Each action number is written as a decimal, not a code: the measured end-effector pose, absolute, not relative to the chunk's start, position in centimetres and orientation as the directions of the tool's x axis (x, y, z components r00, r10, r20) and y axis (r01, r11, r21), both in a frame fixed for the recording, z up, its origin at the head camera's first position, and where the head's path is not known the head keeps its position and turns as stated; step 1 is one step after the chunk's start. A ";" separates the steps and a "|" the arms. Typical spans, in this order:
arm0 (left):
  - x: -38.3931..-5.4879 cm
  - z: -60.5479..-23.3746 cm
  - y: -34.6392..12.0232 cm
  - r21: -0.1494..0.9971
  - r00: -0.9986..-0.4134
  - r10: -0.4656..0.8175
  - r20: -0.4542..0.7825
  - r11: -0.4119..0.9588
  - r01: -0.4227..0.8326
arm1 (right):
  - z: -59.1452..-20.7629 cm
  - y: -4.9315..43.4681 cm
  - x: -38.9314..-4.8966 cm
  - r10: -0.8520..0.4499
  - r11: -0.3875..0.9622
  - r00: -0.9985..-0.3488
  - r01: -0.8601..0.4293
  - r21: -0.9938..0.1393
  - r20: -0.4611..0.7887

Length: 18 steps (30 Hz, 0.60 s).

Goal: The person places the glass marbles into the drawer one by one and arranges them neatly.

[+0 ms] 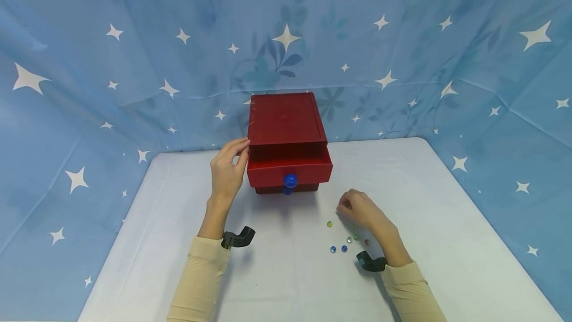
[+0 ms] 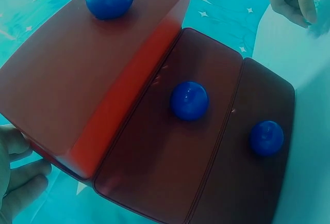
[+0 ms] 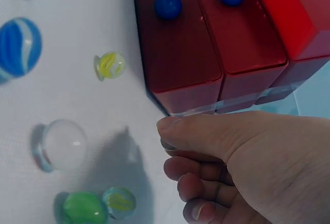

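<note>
A red drawer chest (image 1: 286, 120) stands at the table's back, its top drawer (image 1: 308, 173) pulled out and blue round knobs (image 2: 189, 101) on its drawers. My left hand (image 1: 227, 173) touches the chest's left side near the top front corner; in the left wrist view its fingertips (image 2: 31, 175) lie beside the pulled-out drawer. To the right front of the chest, my right hand (image 1: 362, 207) pinches a small glass marble (image 3: 167, 145) between thumb and fingers, mostly hidden by them. Loose on the table near that hand are a yellow marble (image 3: 111, 65), a clear marble (image 3: 64, 145) and a green marble (image 3: 85, 208).
Two blue marbles (image 1: 333, 249) and a brownish marble (image 1: 368, 242) also lie on the white table (image 1: 134, 262). The lower drawers (image 3: 175, 43) are shut. A blue curtain (image 1: 187, 53) with white stars hangs behind and around the table.
</note>
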<state>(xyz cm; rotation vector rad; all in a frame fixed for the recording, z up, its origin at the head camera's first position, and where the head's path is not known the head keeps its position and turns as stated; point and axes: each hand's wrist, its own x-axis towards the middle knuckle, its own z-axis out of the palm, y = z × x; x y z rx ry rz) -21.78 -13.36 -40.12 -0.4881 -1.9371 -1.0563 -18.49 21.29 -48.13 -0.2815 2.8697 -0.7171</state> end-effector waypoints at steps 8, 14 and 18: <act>-21.9 -40.2 -13.4 0.481 -0.551 -0.058 0.833 0.569 0.667 | -47.1 21.2 -18.5 -0.227 0.860 -0.971 -0.165 -0.482 -0.073; -21.9 -40.2 -13.4 0.483 -0.558 -0.049 0.828 0.568 0.667 | -46.3 21.1 -18.2 -0.214 0.848 -0.977 -0.182 -0.498 -0.008; -22.0 -40.2 -13.5 0.482 -0.558 -0.052 0.828 0.572 0.663 | -45.8 20.9 -18.0 -0.215 0.830 -0.975 -0.215 -0.515 0.061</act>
